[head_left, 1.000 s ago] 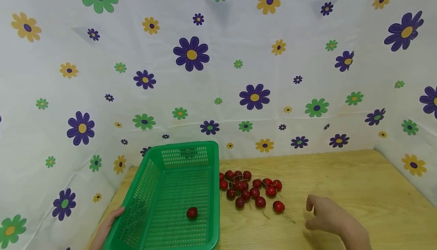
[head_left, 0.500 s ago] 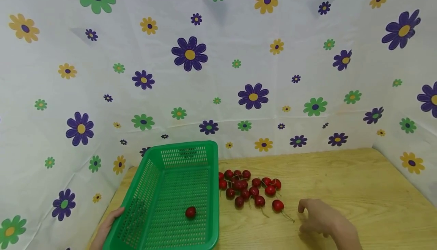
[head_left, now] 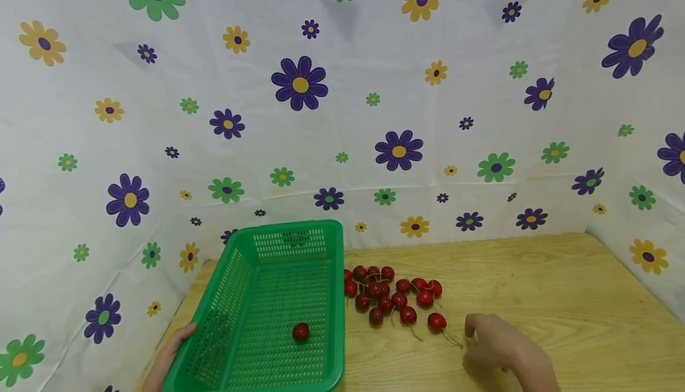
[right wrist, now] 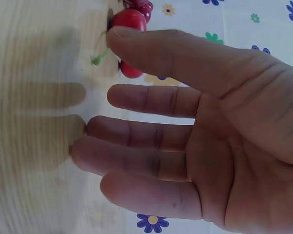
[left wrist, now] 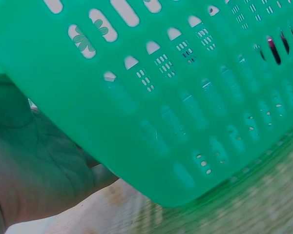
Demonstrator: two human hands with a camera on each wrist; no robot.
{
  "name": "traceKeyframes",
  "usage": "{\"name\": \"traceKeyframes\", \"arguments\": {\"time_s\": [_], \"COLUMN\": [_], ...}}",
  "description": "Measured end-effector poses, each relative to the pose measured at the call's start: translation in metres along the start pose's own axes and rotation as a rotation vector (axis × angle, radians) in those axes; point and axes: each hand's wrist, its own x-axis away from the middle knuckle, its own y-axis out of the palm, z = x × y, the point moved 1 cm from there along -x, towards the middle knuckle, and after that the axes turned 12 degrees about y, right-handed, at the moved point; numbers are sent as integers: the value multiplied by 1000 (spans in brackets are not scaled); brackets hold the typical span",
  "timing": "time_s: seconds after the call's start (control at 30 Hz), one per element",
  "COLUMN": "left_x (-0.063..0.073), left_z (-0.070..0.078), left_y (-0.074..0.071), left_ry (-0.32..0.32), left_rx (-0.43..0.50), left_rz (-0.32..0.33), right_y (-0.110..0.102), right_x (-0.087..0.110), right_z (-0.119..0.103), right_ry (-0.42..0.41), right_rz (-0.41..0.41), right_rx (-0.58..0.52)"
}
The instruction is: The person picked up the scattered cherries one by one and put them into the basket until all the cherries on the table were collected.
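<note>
My left hand (head_left: 170, 353) grips the left side of a green slotted plastic basket (head_left: 342, 297); in the left wrist view, part of the palm (left wrist: 44, 161) shows beside the basket's wall (left wrist: 122, 122), which hides some of the fingers. A single dark red cherry (head_left: 301, 332) lies inside the basket. Low over the table, my right hand (head_left: 500, 344) is just right of a stemmed cherry (head_left: 436, 322) set apart from the others. The right wrist view shows that hand's fingers (right wrist: 158, 158) nearly straight and holding nothing, with cherries (right wrist: 129, 22) beyond the thumb.
Several red cherries (head_left: 385, 304), some with stems, lie loosely grouped along the basket's right side. They rest on a light wooden table (head_left: 535, 279). A white flower-print cloth (head_left: 342, 124) stands behind the table and along both sides.
My right hand has moved left and slightly down, closer to the outlying cherry. The left hand, basket and cherries keep their places.
</note>
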Motion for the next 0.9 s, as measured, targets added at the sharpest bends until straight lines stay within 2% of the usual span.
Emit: {"name": "traceKeyframes", "arguments": {"time_s": [0.2, 0.47, 0.57, 0.7, 0.73, 0.83, 0.9], "left_x": [-1, -3, -3, -3, -3, -4, -4], "left_z": [-1, 0, 0, 0, 0, 0, 0], "left_y": [1, 3, 5, 5, 5, 5, 4], "left_ry": [7, 35, 29, 32, 36, 44, 59], "left_rx": [28, 70, 68, 33, 30, 63, 90], "left_rz": [-59, -76, -55, 12, 9, -34, -95], "right_y": [5, 13, 15, 16, 16, 17, 18], "right_x": [-4, -9, -11, -12, -12, -12, -13], "right_z": [-1, 1, 2, 2, 2, 2, 2], "right_ry": [-28, -83, -98, -126, -134, -150, -150], "right_rz": [46, 107, 123, 144, 148, 156, 155], "right_rx": [22, 36, 43, 45, 46, 48, 46]}}
